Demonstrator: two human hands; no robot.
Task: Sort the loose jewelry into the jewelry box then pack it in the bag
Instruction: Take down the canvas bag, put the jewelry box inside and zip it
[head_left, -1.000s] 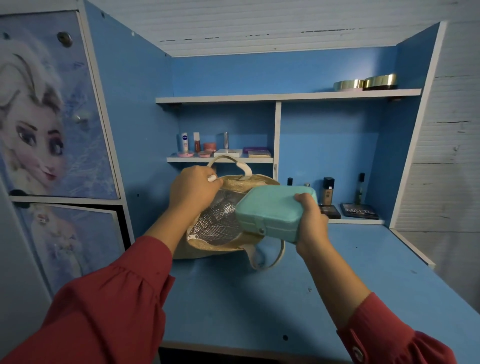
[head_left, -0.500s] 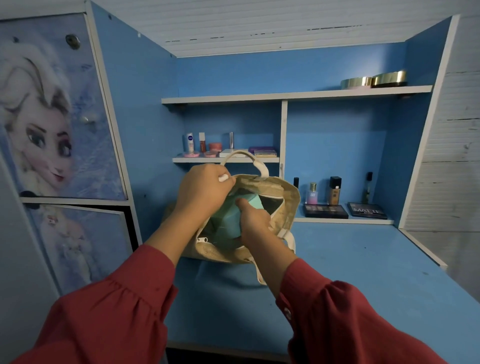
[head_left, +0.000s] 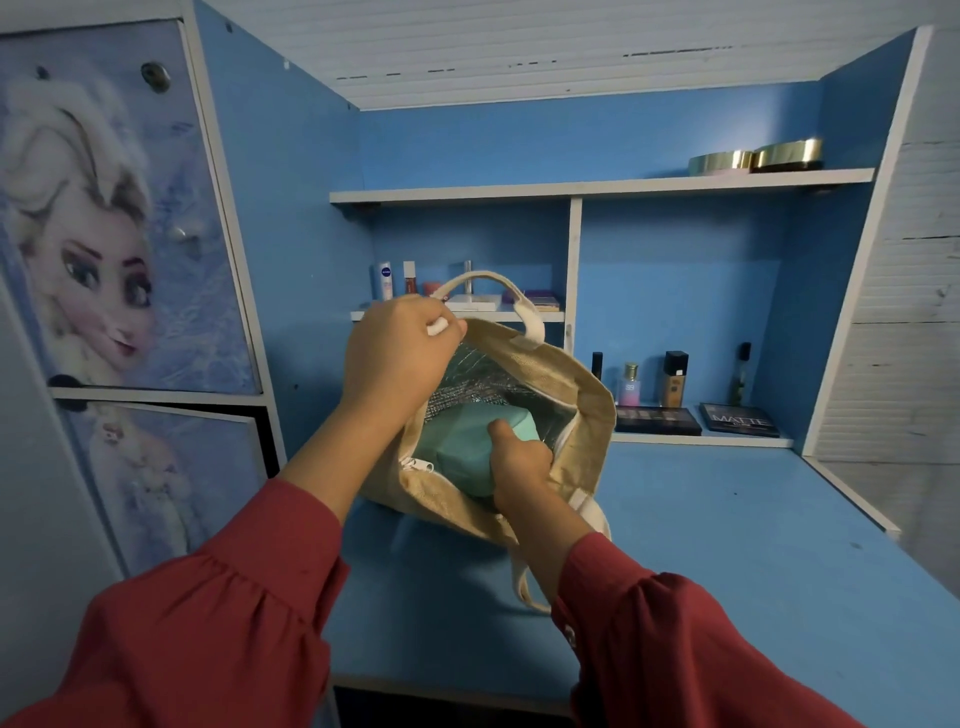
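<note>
1. The teal jewelry box (head_left: 470, 447) sits closed and tilted inside the open mouth of the bag (head_left: 582, 415), partly below the rim, against the silvery quilted lining.
2. The right hand (head_left: 519, 467) grips the box at its near right corner, thumb lying on top and fingers curled underneath; the fingertips are hidden by the box.
3. The left hand (head_left: 397, 358) pinches the bag's far left rim, fingers curled round the fabric, holding the mouth wide.
4. The bag is beige canvas with pale handles; one handle arches up behind the left hand, the other hangs down over the near side beneath the right wrist.
5. The bag rests on the blue desk (head_left: 727, 545), towards the back left.
6. Both arms wear dark red sleeves.
7. Behind the bag, a low shelf (head_left: 701, 439) carries two dark makeup palettes (head_left: 657, 421) and several small bottles (head_left: 675, 379).
8. A higher small shelf holds tubes and compacts, partly hidden by the handle.
9. On the top shelf stand two gold round tins (head_left: 758, 158), touching.
10. To the left are cabinet doors (head_left: 104, 208) printed with a cartoon character.
</note>
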